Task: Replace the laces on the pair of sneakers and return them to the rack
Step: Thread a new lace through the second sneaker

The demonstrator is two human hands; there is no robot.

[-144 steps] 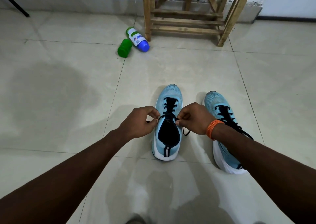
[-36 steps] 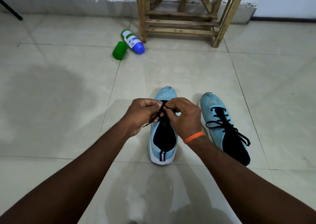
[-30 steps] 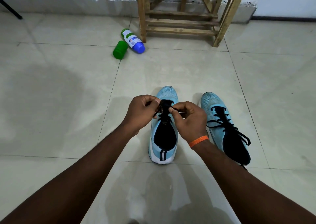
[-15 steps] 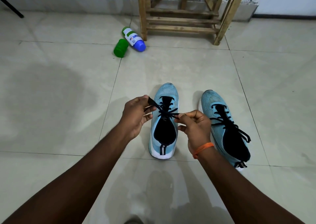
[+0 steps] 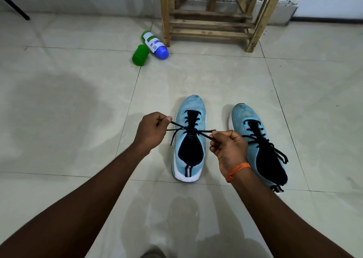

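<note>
Bottle [image 5: 155, 45]: white, green-banded label, blue end; lies on its side, blue end toward the camera.
Cup [image 5: 140, 55]: green, on its side, just left of the bottle's blue end; cannot tell whether they touch.
Floor [image 5: 216, 76]: pale tiles with thin joints, under the bottle.
Patch [image 5: 59, 108]: darker, damp-looking area of floor, nearer the camera and left of the bottle.
Wall [image 5: 88, 4]: grey base band, behind the bottle.
Rod [image 5: 14, 7]: black, slanted, far left of the bottle.
</note>
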